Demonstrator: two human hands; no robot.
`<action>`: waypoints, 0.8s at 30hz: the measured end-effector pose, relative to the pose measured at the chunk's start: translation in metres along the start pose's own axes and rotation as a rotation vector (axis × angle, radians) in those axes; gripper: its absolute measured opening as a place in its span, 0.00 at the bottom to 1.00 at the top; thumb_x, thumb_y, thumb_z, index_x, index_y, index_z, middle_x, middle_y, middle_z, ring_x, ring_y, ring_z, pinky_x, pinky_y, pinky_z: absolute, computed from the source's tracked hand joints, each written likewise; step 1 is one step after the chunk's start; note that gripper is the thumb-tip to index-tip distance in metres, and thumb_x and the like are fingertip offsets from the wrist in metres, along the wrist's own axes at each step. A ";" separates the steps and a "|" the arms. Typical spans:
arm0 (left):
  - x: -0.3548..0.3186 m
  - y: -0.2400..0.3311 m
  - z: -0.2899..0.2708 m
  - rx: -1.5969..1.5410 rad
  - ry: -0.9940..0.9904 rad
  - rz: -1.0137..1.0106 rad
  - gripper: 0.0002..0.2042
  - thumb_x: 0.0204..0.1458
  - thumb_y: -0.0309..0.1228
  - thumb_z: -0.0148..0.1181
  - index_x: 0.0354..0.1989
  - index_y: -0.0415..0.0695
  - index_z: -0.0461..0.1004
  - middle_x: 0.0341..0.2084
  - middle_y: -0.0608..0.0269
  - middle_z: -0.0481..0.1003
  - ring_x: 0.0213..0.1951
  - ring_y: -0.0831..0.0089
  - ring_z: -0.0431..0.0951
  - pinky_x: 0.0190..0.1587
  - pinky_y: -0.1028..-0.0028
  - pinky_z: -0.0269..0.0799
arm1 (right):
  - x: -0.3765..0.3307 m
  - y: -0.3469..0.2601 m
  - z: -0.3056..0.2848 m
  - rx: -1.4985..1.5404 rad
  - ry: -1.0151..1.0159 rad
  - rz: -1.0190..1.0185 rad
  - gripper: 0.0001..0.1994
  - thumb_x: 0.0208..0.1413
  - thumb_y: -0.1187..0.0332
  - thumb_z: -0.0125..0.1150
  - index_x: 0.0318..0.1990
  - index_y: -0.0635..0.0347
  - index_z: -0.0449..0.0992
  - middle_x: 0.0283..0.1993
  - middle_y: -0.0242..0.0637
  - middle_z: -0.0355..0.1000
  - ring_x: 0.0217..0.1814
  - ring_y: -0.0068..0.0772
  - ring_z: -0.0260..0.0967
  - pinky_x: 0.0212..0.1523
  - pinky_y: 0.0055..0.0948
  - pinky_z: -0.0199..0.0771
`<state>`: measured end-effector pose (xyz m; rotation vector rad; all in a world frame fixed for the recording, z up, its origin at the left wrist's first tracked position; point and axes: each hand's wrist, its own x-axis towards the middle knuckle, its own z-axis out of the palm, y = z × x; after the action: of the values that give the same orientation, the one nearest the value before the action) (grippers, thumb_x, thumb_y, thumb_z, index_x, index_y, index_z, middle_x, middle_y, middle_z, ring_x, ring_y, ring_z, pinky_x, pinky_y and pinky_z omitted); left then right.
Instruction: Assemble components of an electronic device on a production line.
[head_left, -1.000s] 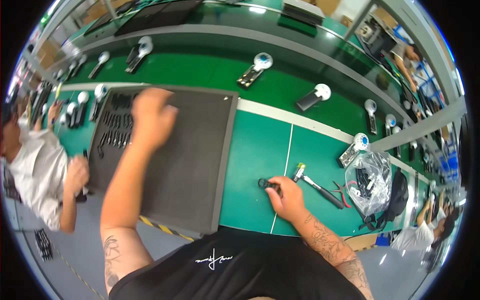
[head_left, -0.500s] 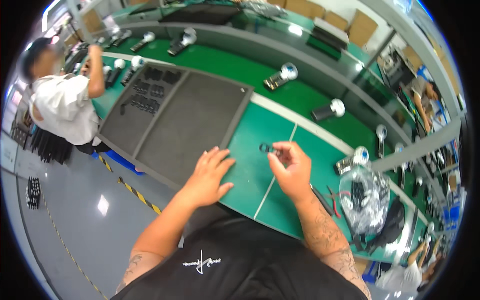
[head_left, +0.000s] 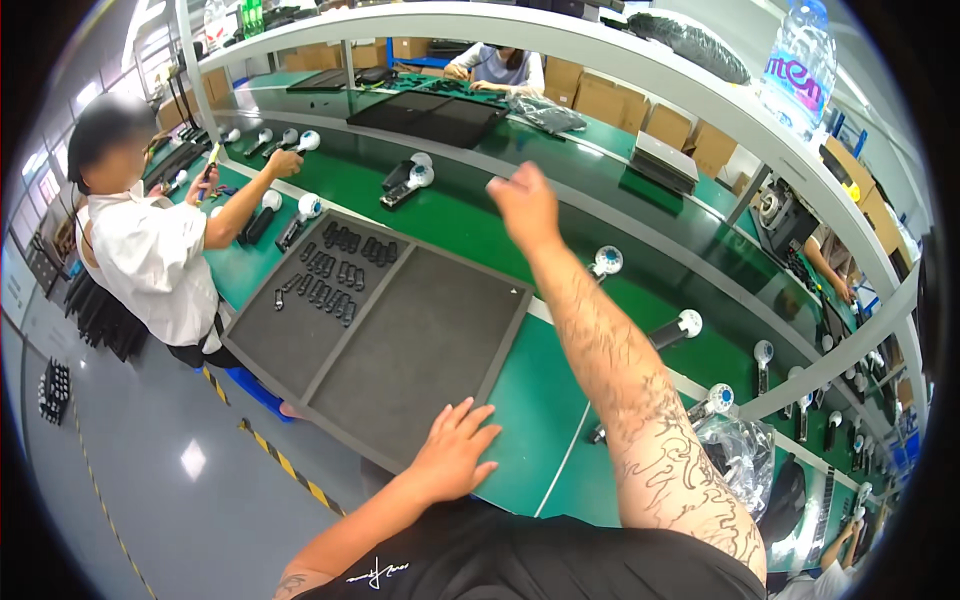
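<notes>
Left hand [head_left: 455, 448] lies flat, fingers spread, on the near edge of the green worktop [head_left: 540, 400], fingertips at the near right corner of the grey foam tray [head_left: 420, 340]. It holds nothing.

Right hand [head_left: 525, 205] is raised far out over the worktop, arm stretched up the middle of the view. Fingers loosely curled, blurred; cannot tell whether anything small sits in the grip. No object shows in it.

Tray has two panels. Right panel is bare. Left panel carries rows of small dark parts [head_left: 335, 270] toward its far end; too small to make out their shape.

Handheld devices with round white heads [head_left: 420, 175] lie spaced along the worktop, far and right; several at the right rim are bent and shrunk by the lens. A clear plastic bag [head_left: 745, 455] lies at near right, partly hidden behind the right forearm; contents unreadable.

At left, another person in a white shirt [head_left: 150, 260] stands at the worktop, one hand on something there, hidden by the hand. A water bottle [head_left: 800, 60] stands on the overhead shelf [head_left: 600, 45], its top cut off by the rim.
</notes>
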<state>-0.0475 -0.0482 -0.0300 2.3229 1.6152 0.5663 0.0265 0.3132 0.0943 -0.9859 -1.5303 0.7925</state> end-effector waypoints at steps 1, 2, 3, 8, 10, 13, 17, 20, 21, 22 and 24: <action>-0.001 -0.002 -0.001 -0.013 -0.001 0.012 0.29 0.56 0.40 0.68 0.67 0.46 0.71 0.73 0.52 0.62 0.77 0.44 0.54 0.77 0.43 0.50 | -0.031 -0.001 0.011 0.009 -0.124 -0.055 0.34 0.57 0.63 0.72 0.68 0.71 0.69 0.63 0.54 0.76 0.58 0.40 0.78 0.59 0.33 0.78; -0.004 -0.003 0.000 -0.024 -0.002 0.013 0.29 0.57 0.40 0.68 0.66 0.45 0.71 0.73 0.51 0.62 0.77 0.42 0.54 0.77 0.42 0.50 | -0.066 -0.010 0.017 0.091 -0.215 -0.118 0.30 0.59 0.66 0.70 0.67 0.67 0.72 0.58 0.47 0.79 0.53 0.35 0.79 0.55 0.31 0.78; -0.006 -0.003 0.001 -0.035 -0.006 0.020 0.29 0.57 0.40 0.68 0.66 0.44 0.71 0.73 0.51 0.62 0.77 0.41 0.54 0.77 0.42 0.49 | -0.094 -0.022 0.008 0.010 -0.349 -0.160 0.26 0.60 0.68 0.69 0.65 0.65 0.75 0.55 0.43 0.80 0.50 0.33 0.79 0.53 0.29 0.79; -0.011 -0.003 -0.004 -0.045 -0.046 0.045 0.29 0.58 0.41 0.67 0.66 0.44 0.71 0.72 0.50 0.62 0.77 0.37 0.52 0.77 0.39 0.48 | -0.196 -0.064 -0.093 -0.201 -0.588 -0.320 0.13 0.58 0.74 0.68 0.50 0.62 0.84 0.44 0.38 0.82 0.36 0.31 0.77 0.39 0.28 0.77; -0.011 -0.003 -0.004 -0.049 -0.061 0.051 0.28 0.59 0.41 0.66 0.66 0.44 0.70 0.71 0.49 0.63 0.77 0.36 0.51 0.77 0.38 0.47 | -0.231 -0.072 -0.125 -0.273 -0.483 -0.191 0.10 0.56 0.76 0.68 0.45 0.64 0.85 0.38 0.38 0.82 0.34 0.31 0.75 0.38 0.27 0.77; -0.010 -0.009 0.000 -0.044 -0.049 0.071 0.29 0.59 0.42 0.66 0.66 0.43 0.70 0.70 0.48 0.63 0.77 0.34 0.51 0.76 0.37 0.47 | -0.281 -0.075 -0.156 -0.379 -0.345 0.001 0.08 0.56 0.76 0.67 0.43 0.64 0.86 0.35 0.37 0.81 0.31 0.31 0.73 0.35 0.26 0.74; -0.010 -0.006 -0.005 -0.079 -0.025 0.089 0.26 0.59 0.38 0.65 0.64 0.41 0.70 0.69 0.46 0.64 0.76 0.32 0.52 0.76 0.37 0.48 | -0.356 -0.055 -0.166 -0.464 -0.173 0.057 0.07 0.56 0.76 0.67 0.41 0.63 0.86 0.33 0.37 0.80 0.29 0.30 0.71 0.33 0.26 0.71; -0.005 -0.012 -0.008 -0.117 0.005 0.087 0.24 0.59 0.35 0.64 0.63 0.39 0.71 0.68 0.45 0.65 0.76 0.31 0.54 0.75 0.37 0.49 | -0.400 -0.048 -0.148 -0.537 -0.195 0.126 0.06 0.56 0.76 0.67 0.41 0.60 0.86 0.30 0.35 0.79 0.27 0.33 0.70 0.31 0.28 0.72; -0.003 -0.018 -0.006 -0.113 0.006 0.098 0.24 0.59 0.33 0.63 0.63 0.39 0.71 0.68 0.45 0.66 0.76 0.31 0.54 0.75 0.37 0.50 | -0.407 -0.047 -0.140 -0.522 -0.238 0.138 0.06 0.57 0.76 0.67 0.41 0.60 0.86 0.30 0.36 0.79 0.27 0.33 0.70 0.31 0.28 0.71; -0.004 -0.020 -0.001 -0.114 0.002 0.102 0.24 0.59 0.31 0.62 0.63 0.38 0.70 0.67 0.45 0.66 0.75 0.30 0.54 0.75 0.37 0.51 | -0.411 -0.044 -0.133 -0.527 -0.263 0.148 0.06 0.57 0.76 0.67 0.41 0.60 0.86 0.30 0.36 0.79 0.27 0.33 0.70 0.31 0.28 0.71; -0.010 -0.022 0.006 -0.118 -0.004 0.097 0.24 0.58 0.28 0.60 0.63 0.37 0.70 0.67 0.45 0.66 0.75 0.30 0.55 0.75 0.38 0.53 | -0.416 -0.035 -0.124 -0.462 -0.405 -0.034 0.06 0.56 0.76 0.68 0.41 0.60 0.86 0.30 0.36 0.79 0.26 0.34 0.70 0.29 0.29 0.71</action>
<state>-0.0665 -0.0496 -0.0462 2.3232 1.4325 0.6588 0.1657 -0.0798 -0.0300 -1.1753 -2.1388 0.6508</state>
